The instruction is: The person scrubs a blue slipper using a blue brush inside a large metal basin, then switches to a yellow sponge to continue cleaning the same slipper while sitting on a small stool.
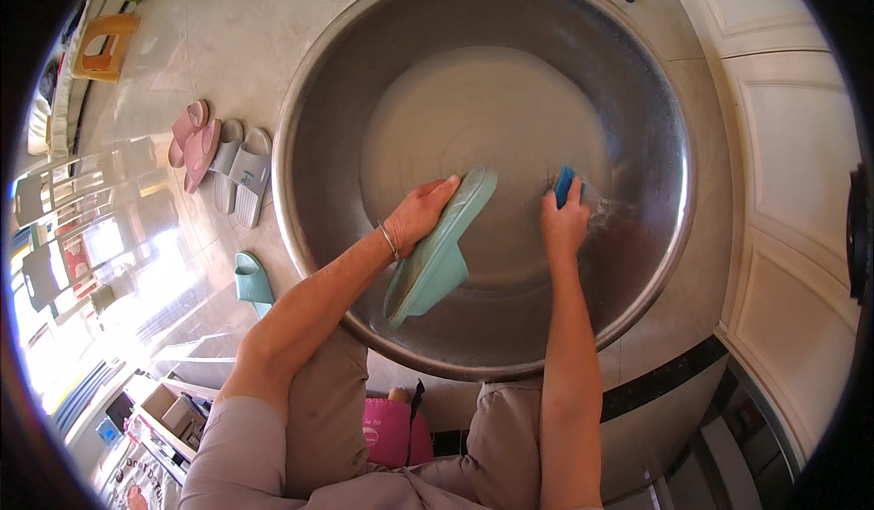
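Observation:
A mint-green slide slipper [444, 251] is gripped near its toe or heel end by my left hand [420, 216], tilted with its sole side turned toward me. It is over a large round metal basin [321, 135] that holds cloudy water [478, 107]. My right hand [565, 227] grips a blue brush [564, 186] at the water, near the right side of the basin. Small splashes show beside that hand. The brush's bristles are mostly hidden.
On the tiled floor left of the basin lie pink slippers [194, 143], grey slippers [249, 175] and another mint-green slipper [252, 281]. An orange plastic stool [104, 47] stands farther off. White cabinet doors [785, 128] line the right side. A pink item [392, 431] is between my knees.

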A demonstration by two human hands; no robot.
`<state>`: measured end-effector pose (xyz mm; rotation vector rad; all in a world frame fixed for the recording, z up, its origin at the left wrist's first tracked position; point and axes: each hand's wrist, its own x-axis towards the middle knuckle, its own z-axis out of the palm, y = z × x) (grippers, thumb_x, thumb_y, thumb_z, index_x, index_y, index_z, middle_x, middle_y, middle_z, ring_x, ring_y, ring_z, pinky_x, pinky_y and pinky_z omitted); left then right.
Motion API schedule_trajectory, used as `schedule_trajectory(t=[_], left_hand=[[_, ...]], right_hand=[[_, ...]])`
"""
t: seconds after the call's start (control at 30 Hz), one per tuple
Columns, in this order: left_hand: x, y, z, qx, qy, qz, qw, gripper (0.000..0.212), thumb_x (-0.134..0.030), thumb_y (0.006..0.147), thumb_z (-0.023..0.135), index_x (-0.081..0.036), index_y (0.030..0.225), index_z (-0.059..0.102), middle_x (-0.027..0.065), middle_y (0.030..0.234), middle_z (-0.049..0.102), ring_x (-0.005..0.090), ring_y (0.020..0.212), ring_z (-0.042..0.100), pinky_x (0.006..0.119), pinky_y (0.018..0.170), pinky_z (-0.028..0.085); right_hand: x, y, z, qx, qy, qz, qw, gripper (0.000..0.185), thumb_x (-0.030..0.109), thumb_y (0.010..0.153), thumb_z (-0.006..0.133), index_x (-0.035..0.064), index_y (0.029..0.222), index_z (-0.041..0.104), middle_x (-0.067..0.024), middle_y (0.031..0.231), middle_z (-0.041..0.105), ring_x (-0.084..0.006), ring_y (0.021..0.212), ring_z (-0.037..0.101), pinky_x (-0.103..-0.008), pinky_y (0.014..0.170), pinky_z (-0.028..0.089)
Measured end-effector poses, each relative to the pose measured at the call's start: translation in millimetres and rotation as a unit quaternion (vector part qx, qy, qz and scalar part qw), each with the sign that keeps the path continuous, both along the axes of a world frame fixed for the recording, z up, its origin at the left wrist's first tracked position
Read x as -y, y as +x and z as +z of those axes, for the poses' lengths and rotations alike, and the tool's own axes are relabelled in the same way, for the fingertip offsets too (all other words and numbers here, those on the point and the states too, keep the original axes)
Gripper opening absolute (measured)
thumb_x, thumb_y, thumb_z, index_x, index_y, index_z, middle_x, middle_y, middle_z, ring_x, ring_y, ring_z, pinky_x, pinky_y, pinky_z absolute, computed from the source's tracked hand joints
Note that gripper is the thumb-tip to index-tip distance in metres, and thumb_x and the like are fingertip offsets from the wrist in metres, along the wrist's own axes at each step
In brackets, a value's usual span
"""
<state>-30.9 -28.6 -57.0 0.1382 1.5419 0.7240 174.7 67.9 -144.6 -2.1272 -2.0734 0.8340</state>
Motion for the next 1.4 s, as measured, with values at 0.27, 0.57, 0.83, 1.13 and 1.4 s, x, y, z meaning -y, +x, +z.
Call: schedule_trajectory(t=[0.27, 0.57, 0.83, 1.13, 1.4], left_hand=[[14.1, -5.7, -30.7, -0.086, 0.077, -0.014, 0.993, 0.048, -0.045, 0.095, 0.041, -0.001, 0.106, 0.06, 0.0055, 0.086, 0.06, 0.0137, 0.077, 0.053, 0.031, 0.073, 0.046], [1.0, 4.1, 3.5, 0.024, 0.036, 0.019, 0.999, 0.047, -0.044, 0.095, 0.043, -0.001, 0.103, 0.059, 0.0058, 0.084, 0.059, 0.0127, 0.075, 0.056, 0.031, 0.068, 0.048], [-3.3, 11.6, 28.1, -0.023, 0.099, -0.101, 0.99, 0.051, -0.045, 0.095, 0.045, 0.002, 0.107, 0.06, 0.0068, 0.088, 0.062, 0.0122, 0.082, 0.052, 0.029, 0.075, 0.046], [12.7, -3.3, -13.8, -0.052, 0.22, -0.157, 0.961, 0.063, -0.055, 0.08, 0.064, 0.001, 0.11, 0.059, 0.0067, 0.093, 0.065, 0.0125, 0.089, 0.058, 0.03, 0.081, 0.048], [6.0, -0.5, 2.7, -0.063, 0.237, -0.149, 0.958, 0.038, -0.028, 0.073, 0.079, -0.003, 0.098, 0.063, 0.004, 0.082, 0.065, 0.0091, 0.077, 0.057, 0.028, 0.071, 0.049]], right_hand=[[52.8, -63.2, 123.0, -0.302, -0.067, 0.077, 0.948, 0.059, 0.027, 0.079, 0.061, 0.0034, 0.131, 0.048, -0.0198, 0.084, 0.057, -0.0318, 0.076, 0.06, -0.0414, 0.066, 0.048], [25.5, -68.2, 135.3, -0.255, -0.081, 0.1, 0.958, 0.061, 0.031, 0.076, 0.061, 0.0023, 0.129, 0.05, -0.0227, 0.083, 0.055, -0.0365, 0.079, 0.058, -0.0435, 0.072, 0.047], [-32.3, -51.7, 70.6, -0.326, -0.127, -0.003, 0.937, 0.061, 0.032, 0.076, 0.061, 0.0032, 0.129, 0.05, -0.0217, 0.094, 0.062, -0.0299, 0.084, 0.061, -0.0397, 0.072, 0.048], [-0.4, -6.8, 25.1, -0.155, -0.159, -0.046, 0.974, 0.057, 0.029, 0.076, 0.062, 0.0042, 0.127, 0.054, -0.0172, 0.095, 0.062, -0.0223, 0.083, 0.06, -0.0344, 0.07, 0.047], [23.0, -29.3, 161.0, -0.375, -0.168, 0.034, 0.911, 0.053, 0.023, 0.077, 0.063, -0.0003, 0.124, 0.055, -0.0149, 0.09, 0.059, -0.0201, 0.075, 0.058, -0.031, 0.066, 0.046]])
